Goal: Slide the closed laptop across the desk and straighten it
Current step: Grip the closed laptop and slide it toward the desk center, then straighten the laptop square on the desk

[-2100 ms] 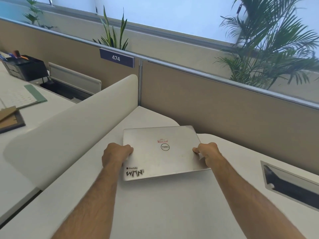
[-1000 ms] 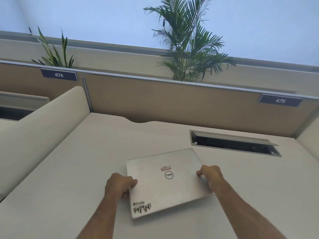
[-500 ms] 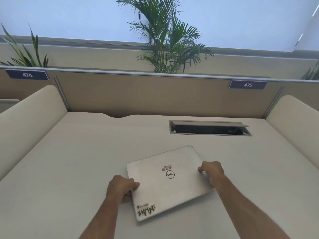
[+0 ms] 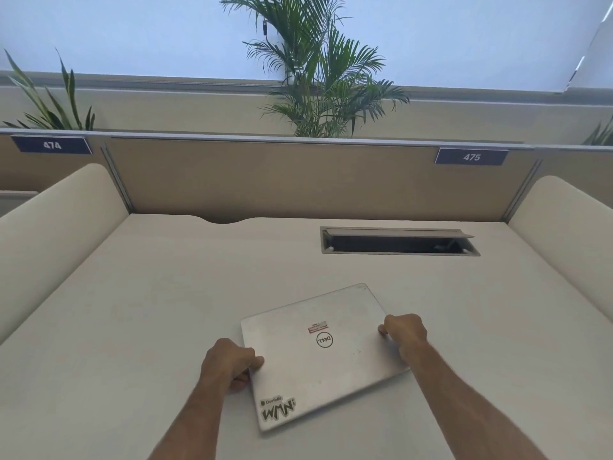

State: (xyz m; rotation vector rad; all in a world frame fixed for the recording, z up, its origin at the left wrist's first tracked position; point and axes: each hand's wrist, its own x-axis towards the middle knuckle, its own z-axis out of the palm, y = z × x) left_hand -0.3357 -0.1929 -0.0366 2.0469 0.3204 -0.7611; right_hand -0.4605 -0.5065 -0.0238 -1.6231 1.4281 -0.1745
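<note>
A closed silver laptop (image 4: 318,356) with a round logo and stickers lies flat on the white desk (image 4: 149,310), in the near middle. It sits skewed, its right side turned away from me. My left hand (image 4: 230,363) grips the laptop's left edge, fingers curled around it. My right hand (image 4: 403,333) grips its right edge the same way. Both forearms reach in from the bottom of the view.
An open cable tray slot (image 4: 398,242) is cut into the desk at the back right. Cream side dividers stand at the left (image 4: 49,234) and right (image 4: 564,227). A tan partition (image 4: 282,180) with number plates closes the back, plants behind it.
The laptop has slid from the left corner by the divider to the desk's middle, with both hands on it. It has turned a little more, right side farther away.
</note>
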